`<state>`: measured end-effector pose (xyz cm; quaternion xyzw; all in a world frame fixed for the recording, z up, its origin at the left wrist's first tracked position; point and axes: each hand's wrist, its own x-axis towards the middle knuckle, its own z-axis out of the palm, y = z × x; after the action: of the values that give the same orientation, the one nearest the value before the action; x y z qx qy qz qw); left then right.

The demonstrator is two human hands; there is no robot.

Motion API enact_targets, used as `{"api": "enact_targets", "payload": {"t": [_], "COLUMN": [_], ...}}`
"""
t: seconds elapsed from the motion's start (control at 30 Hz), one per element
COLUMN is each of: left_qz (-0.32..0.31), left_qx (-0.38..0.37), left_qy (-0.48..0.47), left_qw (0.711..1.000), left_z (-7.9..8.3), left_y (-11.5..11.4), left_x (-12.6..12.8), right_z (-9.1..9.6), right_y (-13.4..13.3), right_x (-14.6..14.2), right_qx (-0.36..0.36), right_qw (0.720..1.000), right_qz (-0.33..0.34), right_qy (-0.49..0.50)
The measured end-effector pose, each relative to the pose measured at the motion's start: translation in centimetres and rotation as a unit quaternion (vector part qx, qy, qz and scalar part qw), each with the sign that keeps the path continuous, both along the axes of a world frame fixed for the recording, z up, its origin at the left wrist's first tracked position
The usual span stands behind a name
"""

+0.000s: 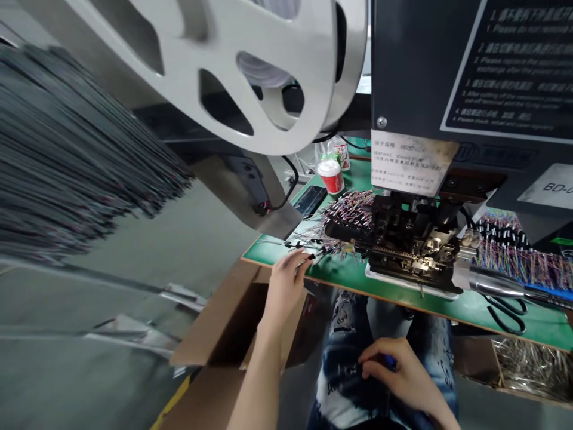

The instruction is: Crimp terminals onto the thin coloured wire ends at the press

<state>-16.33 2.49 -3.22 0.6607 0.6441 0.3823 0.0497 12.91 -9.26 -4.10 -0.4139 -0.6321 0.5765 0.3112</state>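
Note:
My left hand [286, 283] is at the table's front left edge, its thumb and fingers closed on a thin wire with a black end piece [312, 257]. Just past it lies a loose pile of multicoloured wires [347, 209], some with black sleeves. My right hand [400, 370] hovers over my lap, fingers curled and thumb drawn in towards them. A bit of blue [390, 361] shows inside that hand; I cannot make out what it is. To the right of the pile stands the terminal crimping machine [403, 233], its metal tooling low over the green table [335, 275].
A large white reel [286, 131] overhangs the left side. Black wires [80, 161] hang in a thick bundle at far left. A phone [310, 201] and a red cup [331, 177] stand behind the pile. Scissors [505, 313] lie right; a cardboard box [224, 322] sits below.

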Motion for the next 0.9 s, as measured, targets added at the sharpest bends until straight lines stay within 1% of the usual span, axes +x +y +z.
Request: {"api": "enact_targets", "payload": {"t": [0.1,0.2,0.3,0.37,0.5,0.57,0.63,0.73,0.77,0.83,0.9], "left_qz": [-0.038,-0.082,-0.126,-0.148,-0.181,-0.194,-0.198,-0.193,-0.211,-0.263,-0.297], "left_qx": [-0.017,-0.029,-0.04,-0.048,-0.064,-0.062,-0.047,-0.033,-0.049,-0.088,-0.106], "left_qy": [-0.042,-0.071,-0.089,-0.099,-0.113,-0.117,-0.111,-0.098,-0.102,-0.125,-0.158], "left_qw": [0.998,0.994,0.987,0.983,0.975,0.972,0.973,0.976,0.971,0.953,0.936], "left_z": [-0.9,-1.1,-0.5,0.1,1.1,1.2,1.0,0.6,0.5,0.5,0.8], "left_y": [-0.5,-1.2,-2.0,-2.6,-4.1,-5.1,-6.2,-8.2,-8.8,-9.6,-9.8], "left_x": [0.3,0.9,1.2,1.1,1.8,2.9,4.5,7.2,8.0,9.2,10.1], "right_z": [0.6,0.2,-0.5,-0.7,-0.6,-0.4,-0.2,0.2,0.3,0.6,0.9], "right_y": [2.5,4.8,6.8,7.9,9.1,9.0,8.3,6.7,6.1,4.9,4.0], "right_x": [-2.2,-5.0,-7.4,-8.4,-9.0,-8.6,-7.8,-5.3,-4.2,-1.7,0.7], "right_qx": [-0.004,-0.003,-0.018,-0.034,-0.051,-0.055,-0.062,-0.071,-0.072,-0.074,-0.075], "right_qw": [0.998,0.996,0.992,0.988,0.979,0.976,0.973,0.968,0.968,0.967,0.966], "right_qz": [0.022,0.013,-0.014,-0.038,-0.069,-0.076,-0.083,-0.096,-0.1,-0.104,-0.112], "right_qy": [0.066,0.093,0.121,0.146,0.185,0.196,0.206,0.219,0.221,0.222,0.22]}}
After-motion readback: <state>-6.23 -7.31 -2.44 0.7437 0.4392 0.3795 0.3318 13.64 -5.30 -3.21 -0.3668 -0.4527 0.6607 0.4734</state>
